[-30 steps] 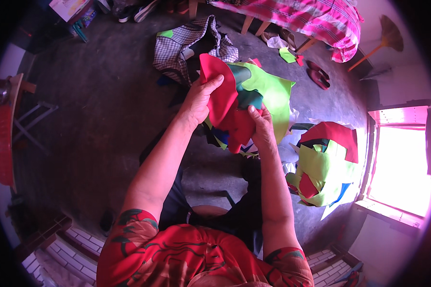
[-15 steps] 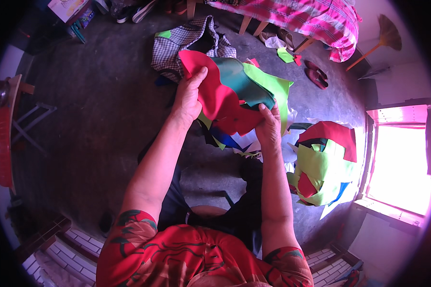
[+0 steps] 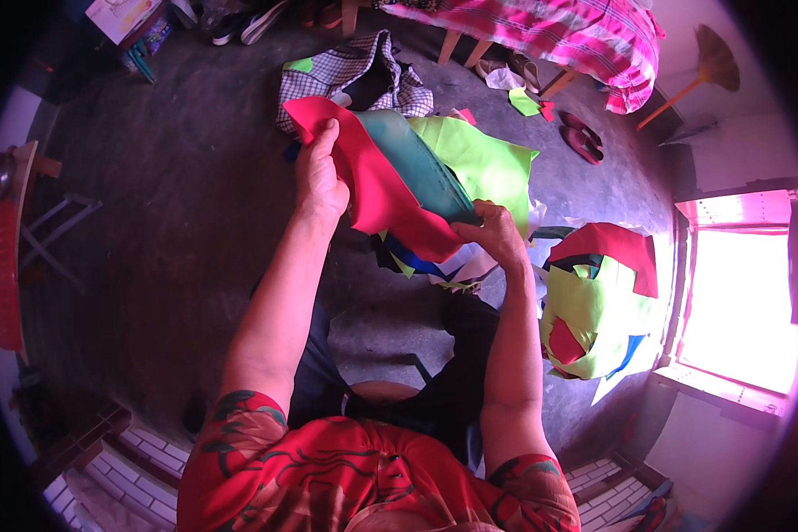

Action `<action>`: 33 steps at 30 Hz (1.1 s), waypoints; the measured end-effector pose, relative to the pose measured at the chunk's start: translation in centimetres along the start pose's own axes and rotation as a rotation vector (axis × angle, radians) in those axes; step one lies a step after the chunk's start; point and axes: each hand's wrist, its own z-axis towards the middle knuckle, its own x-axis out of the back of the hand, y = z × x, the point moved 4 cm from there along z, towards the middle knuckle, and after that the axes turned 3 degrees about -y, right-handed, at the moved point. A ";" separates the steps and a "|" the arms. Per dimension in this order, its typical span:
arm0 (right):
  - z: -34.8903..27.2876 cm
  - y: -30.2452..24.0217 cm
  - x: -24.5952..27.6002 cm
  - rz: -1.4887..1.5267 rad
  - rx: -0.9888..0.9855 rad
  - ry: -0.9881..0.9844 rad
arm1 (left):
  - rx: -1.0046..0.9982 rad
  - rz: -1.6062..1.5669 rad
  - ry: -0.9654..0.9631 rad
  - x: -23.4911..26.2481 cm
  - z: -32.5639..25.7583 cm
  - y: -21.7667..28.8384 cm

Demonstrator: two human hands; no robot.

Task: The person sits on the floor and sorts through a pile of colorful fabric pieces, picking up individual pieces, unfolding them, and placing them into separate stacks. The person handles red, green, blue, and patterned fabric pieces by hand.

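Observation:
A red fabric piece (image 3: pixel 372 183) stretches between my two hands, with a dark green fabric piece (image 3: pixel 414 160) lying along its far side. My left hand (image 3: pixel 319 175) grips the red piece at its left end, thumb on top. At the other end my right hand (image 3: pixel 496 232) pinches the red and green pieces together at their lower right corner. Just beyond them spreads a lime green fabric piece (image 3: pixel 488 158) on a heap of scraps. Blue and white scraps (image 3: pixel 457 263) show below the held cloth; the rest of the heap is hidden.
A bundle of lime green and red fabric (image 3: pixel 594 301) stands at the right by the bright window (image 3: pixel 740 301). Checked cloth (image 3: pixel 328 75) lies on the floor beyond my hands. Maroon shoes (image 3: pixel 582 139), a broom (image 3: pixel 714 66) and a table with pink plaid cloth (image 3: pixel 541 35) are farther off.
My left hand has moved left, and the red and green pieces are drawn out straighter. The right hand has turned at the corner, and more of the lime green piece shows.

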 end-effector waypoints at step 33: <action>-0.8 6.7 4.9 0.627 0.135 0.439 | 0.035 0.103 0.125 1.1 0.1 -1.8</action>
